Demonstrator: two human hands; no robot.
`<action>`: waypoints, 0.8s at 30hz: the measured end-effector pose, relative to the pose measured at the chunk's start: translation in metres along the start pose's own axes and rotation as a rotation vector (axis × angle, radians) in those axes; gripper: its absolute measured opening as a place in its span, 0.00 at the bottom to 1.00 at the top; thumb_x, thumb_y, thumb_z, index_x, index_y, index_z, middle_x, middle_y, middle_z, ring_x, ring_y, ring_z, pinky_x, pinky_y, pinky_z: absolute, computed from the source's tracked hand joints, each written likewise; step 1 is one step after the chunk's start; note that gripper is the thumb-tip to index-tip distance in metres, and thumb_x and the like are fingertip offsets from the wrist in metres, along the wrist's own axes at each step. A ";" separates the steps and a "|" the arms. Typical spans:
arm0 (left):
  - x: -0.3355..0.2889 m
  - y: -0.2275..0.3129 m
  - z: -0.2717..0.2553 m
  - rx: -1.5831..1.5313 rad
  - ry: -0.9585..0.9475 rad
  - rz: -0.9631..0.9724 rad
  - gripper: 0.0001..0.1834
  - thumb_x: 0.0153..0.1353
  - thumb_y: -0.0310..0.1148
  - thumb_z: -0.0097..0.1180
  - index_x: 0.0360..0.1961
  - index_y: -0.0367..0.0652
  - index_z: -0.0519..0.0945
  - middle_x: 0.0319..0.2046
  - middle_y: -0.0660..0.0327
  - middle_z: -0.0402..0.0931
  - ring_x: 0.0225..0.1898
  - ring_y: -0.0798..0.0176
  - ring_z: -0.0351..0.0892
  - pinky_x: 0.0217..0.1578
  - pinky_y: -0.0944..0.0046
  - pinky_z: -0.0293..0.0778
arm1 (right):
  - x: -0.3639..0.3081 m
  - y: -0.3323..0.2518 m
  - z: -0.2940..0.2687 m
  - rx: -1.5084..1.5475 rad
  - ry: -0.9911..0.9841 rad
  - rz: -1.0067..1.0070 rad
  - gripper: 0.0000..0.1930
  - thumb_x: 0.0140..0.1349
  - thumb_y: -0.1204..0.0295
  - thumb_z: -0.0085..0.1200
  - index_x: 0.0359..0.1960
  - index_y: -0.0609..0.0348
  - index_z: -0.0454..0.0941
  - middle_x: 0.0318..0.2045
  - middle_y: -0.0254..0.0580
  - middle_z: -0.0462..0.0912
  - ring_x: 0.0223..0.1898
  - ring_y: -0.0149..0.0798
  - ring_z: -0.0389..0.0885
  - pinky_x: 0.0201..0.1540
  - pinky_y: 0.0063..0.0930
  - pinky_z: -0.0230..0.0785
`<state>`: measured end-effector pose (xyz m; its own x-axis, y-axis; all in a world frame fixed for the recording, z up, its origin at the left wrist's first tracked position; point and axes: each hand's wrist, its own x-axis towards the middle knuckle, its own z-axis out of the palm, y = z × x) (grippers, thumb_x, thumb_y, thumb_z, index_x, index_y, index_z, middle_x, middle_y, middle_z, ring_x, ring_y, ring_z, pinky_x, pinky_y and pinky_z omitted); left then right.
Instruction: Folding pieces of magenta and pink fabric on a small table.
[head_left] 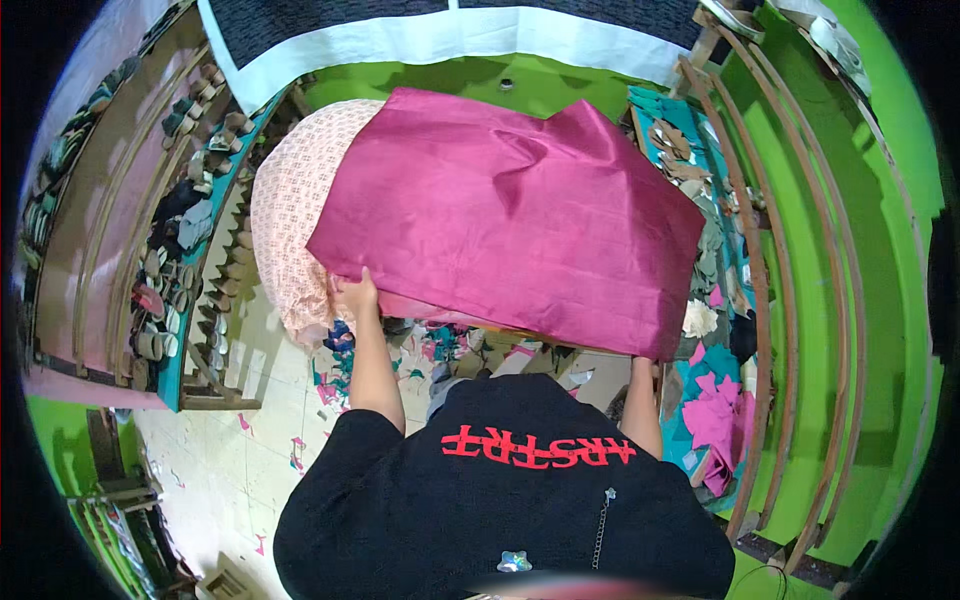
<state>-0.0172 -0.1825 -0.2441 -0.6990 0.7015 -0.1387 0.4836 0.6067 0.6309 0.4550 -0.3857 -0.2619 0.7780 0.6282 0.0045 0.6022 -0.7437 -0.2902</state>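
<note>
A large magenta sheet of shiny, creased material (520, 210) spreads in front of me, its near edge toward my body. My left hand (356, 293) grips that edge near its left end, the thumb on the upper side. At the near right corner my right hand (645, 368) reaches under the sheet, which hides its fingers. Below the sheet's near edge a narrow strip of paler pink (425, 308) shows. Left of the sheet and partly beneath it, a cream cloth with a small repeated pattern (295, 190) drapes over something bulky that I cannot make out.
Shoe racks (195, 260) with several shoes stand on the left. On the right, a teal-topped bench (678, 400) carries magenta cut pieces (715, 425) beside long wooden rails (765, 300). Coloured scraps (335, 375) litter the tiled floor (215, 460). A dark, white-bordered cloth (455, 35) hangs at the back.
</note>
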 end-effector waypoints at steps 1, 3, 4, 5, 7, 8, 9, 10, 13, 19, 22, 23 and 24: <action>0.012 -0.011 0.005 -0.001 0.017 -0.016 0.43 0.48 0.48 0.58 0.58 0.34 0.54 0.57 0.44 0.56 0.57 0.44 0.58 0.55 0.49 0.57 | 0.001 -0.007 0.000 -0.010 0.003 -0.006 0.27 0.52 0.54 0.47 0.47 0.62 0.69 0.48 0.59 0.69 0.50 0.54 0.66 0.50 0.48 0.58; 0.033 -0.027 0.014 -0.208 -0.040 0.010 0.44 0.48 0.50 0.57 0.57 0.32 0.54 0.58 0.42 0.55 0.57 0.46 0.60 0.55 0.53 0.59 | -0.005 -0.013 -0.001 -0.035 0.014 -0.008 0.27 0.52 0.54 0.47 0.47 0.63 0.69 0.49 0.59 0.69 0.50 0.54 0.66 0.50 0.48 0.58; 0.020 -0.005 0.014 -0.256 -0.061 -0.066 0.44 0.47 0.47 0.60 0.58 0.32 0.55 0.56 0.42 0.59 0.55 0.48 0.62 0.53 0.55 0.63 | -0.009 -0.009 0.002 -0.060 0.029 0.028 0.27 0.52 0.54 0.47 0.47 0.63 0.69 0.49 0.59 0.69 0.50 0.54 0.66 0.50 0.48 0.58; 0.010 0.017 0.005 -0.249 -0.069 -0.064 0.44 0.47 0.47 0.60 0.58 0.32 0.55 0.56 0.42 0.59 0.55 0.48 0.62 0.53 0.55 0.63 | -0.020 -0.009 0.006 -0.078 0.039 0.053 0.27 0.52 0.54 0.47 0.47 0.63 0.69 0.49 0.59 0.69 0.50 0.54 0.66 0.50 0.48 0.58; 0.002 0.043 -0.013 -0.640 -0.027 -0.525 0.43 0.46 0.41 0.64 0.57 0.31 0.56 0.53 0.44 0.63 0.51 0.52 0.67 0.50 0.59 0.66 | -0.024 -0.018 0.006 -0.105 0.061 0.084 0.27 0.52 0.54 0.47 0.47 0.64 0.69 0.49 0.59 0.69 0.50 0.53 0.66 0.50 0.48 0.58; 0.031 0.018 0.013 -0.889 -0.053 -0.365 0.39 0.46 0.35 0.65 0.54 0.29 0.59 0.48 0.46 0.68 0.44 0.56 0.72 0.45 0.62 0.70 | -0.034 -0.020 0.007 -0.120 0.074 0.105 0.27 0.52 0.54 0.47 0.47 0.64 0.69 0.49 0.59 0.68 0.50 0.53 0.66 0.50 0.48 0.58; 0.052 -0.003 0.021 -0.894 -0.038 -0.370 0.39 0.46 0.35 0.65 0.54 0.29 0.59 0.48 0.46 0.68 0.44 0.56 0.72 0.45 0.62 0.70 | -0.036 -0.033 0.006 -0.130 0.082 0.105 0.27 0.52 0.54 0.47 0.47 0.64 0.68 0.49 0.59 0.68 0.50 0.53 0.66 0.50 0.49 0.58; 0.072 -0.023 0.027 -0.931 -0.036 -0.170 0.36 0.47 0.33 0.64 0.53 0.28 0.60 0.47 0.46 0.68 0.43 0.57 0.72 0.43 0.62 0.70 | -0.050 -0.039 0.009 -0.142 0.085 0.102 0.28 0.52 0.54 0.47 0.47 0.64 0.68 0.49 0.60 0.68 0.50 0.53 0.66 0.50 0.49 0.58; 0.094 -0.031 0.036 -1.021 -0.106 0.009 0.32 0.47 0.27 0.62 0.51 0.27 0.61 0.45 0.47 0.69 0.41 0.59 0.72 0.42 0.62 0.70 | -0.070 -0.075 0.017 -0.188 0.113 0.151 0.28 0.52 0.54 0.47 0.47 0.65 0.68 0.49 0.60 0.68 0.50 0.53 0.65 0.49 0.49 0.58; 0.082 -0.014 0.035 -0.933 -0.060 -0.172 0.26 0.47 0.18 0.58 0.48 0.29 0.63 0.44 0.50 0.69 0.41 0.60 0.71 0.43 0.62 0.68 | -0.147 -0.148 -0.001 -0.261 -0.224 -0.171 0.29 0.45 0.55 0.53 0.46 0.65 0.69 0.46 0.58 0.67 0.46 0.53 0.67 0.47 0.48 0.56; 0.092 -0.032 0.034 -0.771 0.038 -0.114 0.26 0.46 0.18 0.58 0.47 0.30 0.64 0.44 0.52 0.69 0.41 0.60 0.71 0.44 0.62 0.68 | -0.148 -0.220 -0.041 -0.056 -0.436 -0.461 0.24 0.46 0.58 0.55 0.42 0.60 0.72 0.45 0.54 0.70 0.44 0.49 0.70 0.45 0.45 0.60; 0.097 -0.042 0.032 -0.640 0.040 -0.062 0.27 0.45 0.19 0.59 0.47 0.31 0.64 0.44 0.52 0.69 0.42 0.59 0.71 0.44 0.63 0.68 | -0.149 -0.234 -0.034 0.044 -0.304 -0.581 0.23 0.47 0.58 0.55 0.42 0.58 0.73 0.45 0.53 0.71 0.43 0.49 0.71 0.46 0.45 0.61; 0.094 -0.045 0.030 -0.851 -0.051 0.026 0.28 0.44 0.23 0.62 0.47 0.33 0.65 0.46 0.53 0.69 0.44 0.59 0.70 0.47 0.63 0.66 | -0.142 -0.245 -0.019 0.153 -0.225 -0.742 0.23 0.46 0.59 0.56 0.43 0.58 0.72 0.46 0.53 0.70 0.46 0.50 0.70 0.46 0.44 0.62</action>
<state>-0.0890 -0.1328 -0.3089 -0.6589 0.7394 -0.1379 -0.0761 0.1169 0.9902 0.2000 -0.2970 -0.1731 0.1182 0.9912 0.0595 0.9057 -0.0830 -0.4157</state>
